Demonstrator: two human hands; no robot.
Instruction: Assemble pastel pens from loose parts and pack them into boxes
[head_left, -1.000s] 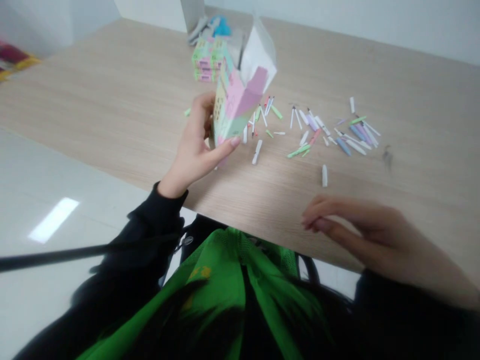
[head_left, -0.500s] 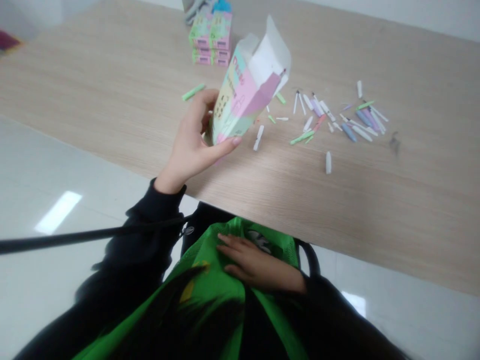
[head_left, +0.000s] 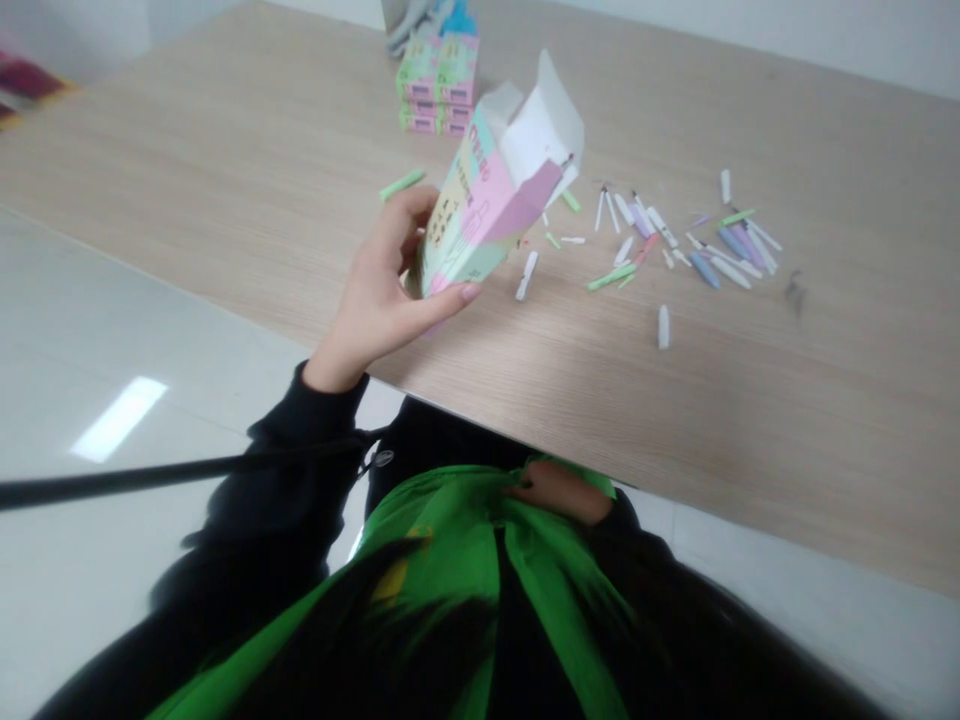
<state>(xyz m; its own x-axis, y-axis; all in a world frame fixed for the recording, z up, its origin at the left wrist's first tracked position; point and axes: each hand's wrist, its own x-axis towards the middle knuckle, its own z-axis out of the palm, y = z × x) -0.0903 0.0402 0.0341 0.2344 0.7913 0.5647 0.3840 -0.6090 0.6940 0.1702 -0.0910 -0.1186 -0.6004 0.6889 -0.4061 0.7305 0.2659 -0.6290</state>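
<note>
My left hand (head_left: 382, 290) is wrapped round a pastel pink, green and yellow cardboard box (head_left: 472, 215), held tilted above the table with its white top flaps standing open. What is inside the box is mostly hidden. Low in front of my body, my right hand (head_left: 566, 490) is closed at the green vest (head_left: 442, 510); the cloth bunches at its fingers, which are partly hidden. To the right of the box lie scattered pens and pen parts (head_left: 731, 250) in white, purple, green, blue and red. A green pen piece (head_left: 402, 185) lies just behind my left hand.
Similar pastel boxes (head_left: 439, 80) stand stacked at the back of the wooden table (head_left: 750, 420), with something blue and grey behind them. A single white cap (head_left: 664, 327) lies nearer the front. A dark strap (head_left: 187, 468) crosses at the left.
My right hand has gone from lying flat on the green vest to being curled in its cloth, slightly right. The vest has gathered there. My left hand still holds the box in nearly the same pose.
</note>
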